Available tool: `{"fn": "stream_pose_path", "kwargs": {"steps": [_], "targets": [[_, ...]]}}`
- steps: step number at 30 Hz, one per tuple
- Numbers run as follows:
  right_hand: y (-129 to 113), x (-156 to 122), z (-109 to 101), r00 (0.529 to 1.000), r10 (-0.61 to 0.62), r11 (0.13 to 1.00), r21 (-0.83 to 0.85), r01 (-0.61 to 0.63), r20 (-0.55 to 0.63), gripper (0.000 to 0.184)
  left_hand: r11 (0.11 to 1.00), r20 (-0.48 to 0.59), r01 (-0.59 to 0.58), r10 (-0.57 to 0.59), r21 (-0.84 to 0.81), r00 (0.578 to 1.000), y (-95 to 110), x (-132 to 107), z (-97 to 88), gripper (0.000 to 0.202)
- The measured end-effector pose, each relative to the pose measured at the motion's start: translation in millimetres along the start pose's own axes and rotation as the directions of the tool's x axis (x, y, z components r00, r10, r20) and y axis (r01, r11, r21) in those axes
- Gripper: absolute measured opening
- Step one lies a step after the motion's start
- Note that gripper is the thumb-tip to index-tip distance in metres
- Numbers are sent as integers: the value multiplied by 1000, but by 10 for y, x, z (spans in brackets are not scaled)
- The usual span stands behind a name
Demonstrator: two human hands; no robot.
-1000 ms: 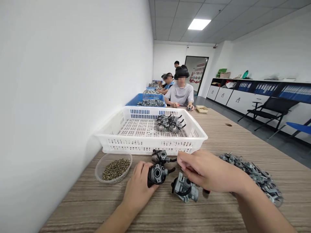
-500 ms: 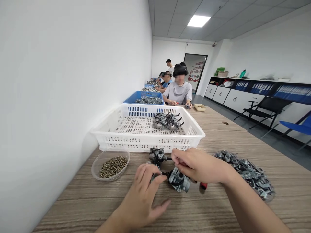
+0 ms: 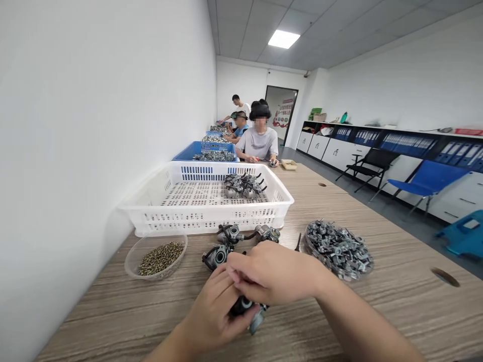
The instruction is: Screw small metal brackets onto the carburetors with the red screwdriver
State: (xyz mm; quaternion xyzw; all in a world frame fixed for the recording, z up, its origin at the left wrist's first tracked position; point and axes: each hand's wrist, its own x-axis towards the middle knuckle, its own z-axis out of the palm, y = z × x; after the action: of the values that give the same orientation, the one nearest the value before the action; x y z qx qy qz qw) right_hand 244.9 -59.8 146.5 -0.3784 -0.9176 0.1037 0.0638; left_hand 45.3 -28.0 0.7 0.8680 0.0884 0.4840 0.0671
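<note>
My left hand is closed around a carburetor, its thumb along the near side. Much of that carburetor, a grey metal body with black parts, is hidden by my hands. My right hand is bent over the top of it with fingers pinched, touching the left fingertips. Whatever lies between the right fingers is hidden. Just beyond my hands more carburetors lie on the table: one by the left fingers, another behind it, and a third behind the right hand.
A clear bowl of small brass-coloured screws stands at left. At right is a clear dish heaped with metal parts. A white crate holding several carburetors stands ahead, with a blue crate behind. A co-worker sits across the table.
My left hand, open beside the carburetor before, has closed around it. The carburetor and both hands have come together nearer to me. The view has turned to the right.
</note>
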Motion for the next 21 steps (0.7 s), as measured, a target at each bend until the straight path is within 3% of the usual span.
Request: {"fn": "stream_pose_path", "kwargs": {"steps": [2,5,7,8,10,11,12,14,15,16,18,20,21], "targets": [[-36,-18,39,998,61,998,19,-60,-23,13,999,-14,19,-20,-35,1000,-22,9,-27,16],[-55,-226,94,991,122,988,106,-116,-49,37,996,20,49,-48,-77,999,-46,26,-65,12],[-33,-516,156,985,155,955,268,-129,-78,48,992,58,70,-64,-101,996,-44,40,-81,9],[-7,-705,209,974,205,919,362,-159,-93,44,991,76,80,-72,-108,994,-40,46,-86,7],[91,-1153,371,906,367,857,456,-241,-211,33,988,102,94,-82,-120,991,-33,55,-94,8],[164,-1402,481,826,471,827,480,-293,-308,29,987,112,100,-86,-126,990,-32,57,-98,9],[253,-1659,608,713,586,775,523,-355,-385,33,986,127,101,-84,-132,988,-33,57,-103,9],[453,-2160,890,383,765,644,610,-463,-517,52,988,161,90,-68,-129,985,-39,56,-120,13],[547,-2386,1035,212,821,554,649,-522,-530,61,990,177,74,-53,-117,983,-40,58,-132,16],[626,-2584,1176,121,841,497,666,-557,-526,69,994,193,51,-31,-100,981,-38,63,-145,20],[715,-2866,1436,13,853,424,680,-599,-521,78,998,228,-5,20,-67,974,-24,86,-172,29],[717,-2983,1655,-31,849,393,671,-629,-527,77,997,273,-42,59,-66,960,-1,123,-196,33],[696,-2986,1747,-30,850,388,662,-641,-526,73,996,294,-50,70,-76,953,12,144,-205,34]]}}
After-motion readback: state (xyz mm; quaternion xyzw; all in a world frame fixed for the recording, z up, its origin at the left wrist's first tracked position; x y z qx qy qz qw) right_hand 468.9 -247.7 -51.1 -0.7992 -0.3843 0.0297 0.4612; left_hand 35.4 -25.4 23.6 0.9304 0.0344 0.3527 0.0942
